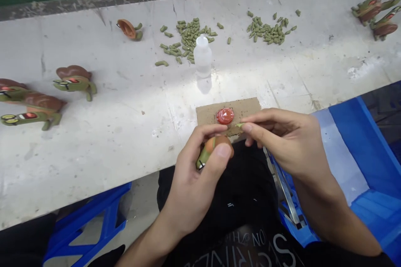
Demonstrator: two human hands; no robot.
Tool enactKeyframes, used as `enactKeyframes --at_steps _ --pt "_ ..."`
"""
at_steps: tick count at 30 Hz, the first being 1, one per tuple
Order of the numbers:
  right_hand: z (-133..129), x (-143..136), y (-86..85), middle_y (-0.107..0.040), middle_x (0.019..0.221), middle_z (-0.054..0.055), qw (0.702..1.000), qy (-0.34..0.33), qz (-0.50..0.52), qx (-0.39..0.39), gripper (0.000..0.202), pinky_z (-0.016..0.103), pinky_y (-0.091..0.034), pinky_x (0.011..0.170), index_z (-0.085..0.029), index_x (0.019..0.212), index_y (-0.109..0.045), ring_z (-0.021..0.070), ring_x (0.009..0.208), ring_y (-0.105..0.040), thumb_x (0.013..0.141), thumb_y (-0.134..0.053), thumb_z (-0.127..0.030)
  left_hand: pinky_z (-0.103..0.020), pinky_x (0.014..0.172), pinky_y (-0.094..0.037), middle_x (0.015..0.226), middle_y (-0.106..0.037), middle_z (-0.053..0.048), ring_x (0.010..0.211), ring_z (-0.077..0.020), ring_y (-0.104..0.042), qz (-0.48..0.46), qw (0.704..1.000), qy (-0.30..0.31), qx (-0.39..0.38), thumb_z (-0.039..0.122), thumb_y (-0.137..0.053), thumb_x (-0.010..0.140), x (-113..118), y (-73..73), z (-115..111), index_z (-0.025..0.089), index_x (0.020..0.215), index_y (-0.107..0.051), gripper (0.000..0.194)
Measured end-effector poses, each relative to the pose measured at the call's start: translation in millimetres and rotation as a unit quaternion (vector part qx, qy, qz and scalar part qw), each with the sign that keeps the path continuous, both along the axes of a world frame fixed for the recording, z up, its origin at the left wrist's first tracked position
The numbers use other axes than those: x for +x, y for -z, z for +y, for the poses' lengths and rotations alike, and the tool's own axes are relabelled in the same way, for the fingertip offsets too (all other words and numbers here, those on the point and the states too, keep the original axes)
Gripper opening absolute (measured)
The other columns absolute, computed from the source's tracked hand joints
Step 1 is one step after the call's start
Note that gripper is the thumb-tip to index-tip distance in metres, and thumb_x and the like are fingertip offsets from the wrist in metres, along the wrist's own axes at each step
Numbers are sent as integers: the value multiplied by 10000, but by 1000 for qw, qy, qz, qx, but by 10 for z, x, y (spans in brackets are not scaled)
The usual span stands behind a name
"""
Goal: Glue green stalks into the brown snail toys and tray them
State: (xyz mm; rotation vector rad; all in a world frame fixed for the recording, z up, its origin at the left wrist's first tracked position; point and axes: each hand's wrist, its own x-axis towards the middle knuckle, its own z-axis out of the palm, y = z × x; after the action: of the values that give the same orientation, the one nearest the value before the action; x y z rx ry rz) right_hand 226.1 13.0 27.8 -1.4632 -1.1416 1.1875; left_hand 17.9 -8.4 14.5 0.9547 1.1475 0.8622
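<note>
With the left hand wrapped around the green-and-brown figure at lower centre and the right hand pinching a small green piece near the glossy red blob, a steady hold and light fingertips likely work best.

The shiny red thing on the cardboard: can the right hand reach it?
Probably yes: the right hand, pinching a small green piece, is beside the red thing, with apparently just cardboard between.
</note>
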Motion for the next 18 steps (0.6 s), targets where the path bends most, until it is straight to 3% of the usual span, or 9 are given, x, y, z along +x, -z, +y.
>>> enactKeyframes --at_steps 3,6,9,14,18 --pt "46 -35 41 -902 865 -20 994 26 -90 46 140 233 -749 739 -298 993 -983 152 751 -855 991 -977 -158 -315 916 -587 1057 -754 21 959 -175 -683 -59 998 8 -32 483 -740 1201 -67 21 -50 358 1274 -811 161" --pt "56 -65 84 -909 892 -12 991 29 -117 57 97 268 -760 765 -290 1009 -980 167 775 -856 1022 -964 -196 -298 846 -599 1053 -762 31 897 -154 -687 -53 998 9 -28 462 -747 1205 -75 31 -58 363 1269 -794 127" --pt "46 -88 118 -910 908 -12 991 28 -119 61 98 283 -758 762 -290 1024 -980 168 765 -843 1034 -956 -196 -296 747 -598 1093 -824 26 819 -144 -709 17 1000 -2 -3 459 -764 1189 -52 40 -57 331 1253 -781 144" --pt "16 -106 126 -921 996 11 990 21 -125 68 93 384 -768 797 -319 1069 -979 222 827 -854 1062 -941 -235 -321 774 -622 1161 -887 3 826 -156 -769 171 981 -18 95 352 -768 1161 -28 59 -99 288 1265 -754 122" --pt "-13 -100 97 -919 1064 39 990 6 -130 61 112 465 -752 790 -360 1102 -973 284 906 -856 1072 -934 -259 -302 811 -646 1152 -917 -4 898 -159 -840 225 964 0 143 283 -768 1139 -17 47 -101 269 1286 -732 153"
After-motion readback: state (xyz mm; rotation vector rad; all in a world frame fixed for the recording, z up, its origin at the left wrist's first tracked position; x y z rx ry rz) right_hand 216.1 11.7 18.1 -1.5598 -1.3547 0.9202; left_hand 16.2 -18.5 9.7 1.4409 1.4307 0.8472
